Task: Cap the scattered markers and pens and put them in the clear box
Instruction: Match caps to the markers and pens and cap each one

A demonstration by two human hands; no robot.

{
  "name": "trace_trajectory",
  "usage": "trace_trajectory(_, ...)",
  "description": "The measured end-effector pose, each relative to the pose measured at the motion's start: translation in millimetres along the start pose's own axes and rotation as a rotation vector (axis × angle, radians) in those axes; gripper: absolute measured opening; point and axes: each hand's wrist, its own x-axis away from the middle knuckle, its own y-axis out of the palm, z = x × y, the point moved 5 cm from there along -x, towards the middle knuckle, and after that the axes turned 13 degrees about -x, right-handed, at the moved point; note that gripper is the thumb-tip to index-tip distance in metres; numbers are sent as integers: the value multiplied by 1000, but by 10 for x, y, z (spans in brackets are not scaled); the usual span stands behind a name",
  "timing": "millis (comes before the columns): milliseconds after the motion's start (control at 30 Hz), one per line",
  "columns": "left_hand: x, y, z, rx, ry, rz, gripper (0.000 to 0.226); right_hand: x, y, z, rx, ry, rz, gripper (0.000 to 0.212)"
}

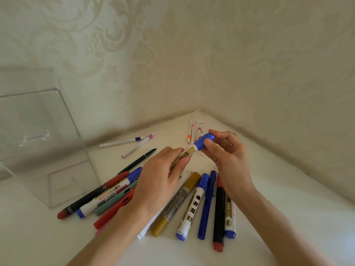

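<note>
My left hand (163, 175) grips the white-and-gold barrel of a marker (189, 152) held above the table. My right hand (228, 156) pinches its blue cap (204, 142), which sits on the marker's end. Under my hands lie several markers and pens: a gold marker (178, 202), a white marker with blue ends (192, 206), a blue pen (206, 204), a black marker with red ends (219, 214). The clear box (44, 135) stands at the left with nothing visible inside.
Thin white pens (123, 142) with coloured tips lie further back, and several more with loose small caps (199, 121) sit in the wall corner. A dark pen (140, 160) lies between box and hands. Patterned walls close the back and right.
</note>
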Motion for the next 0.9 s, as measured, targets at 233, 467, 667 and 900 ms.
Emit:
trace_trajectory(233, 14, 0, 18, 182, -87, -28, 25, 95, 86, 4, -22, -58, -6, 14)
trace_trajectory(467, 23, 109, 107, 442, -207, -252, 20, 120, 41, -118, 4, 33, -40, 14)
trace_trajectory(667, -11, 36, 105, 277, -147, -316, 34, -104, -567, -425, 254, 167, 206, 16)
trace_trajectory(900, -143, -177, -339, 66, -265, -158, 20, 63, -990, -255, 1118, 383, 61, 21)
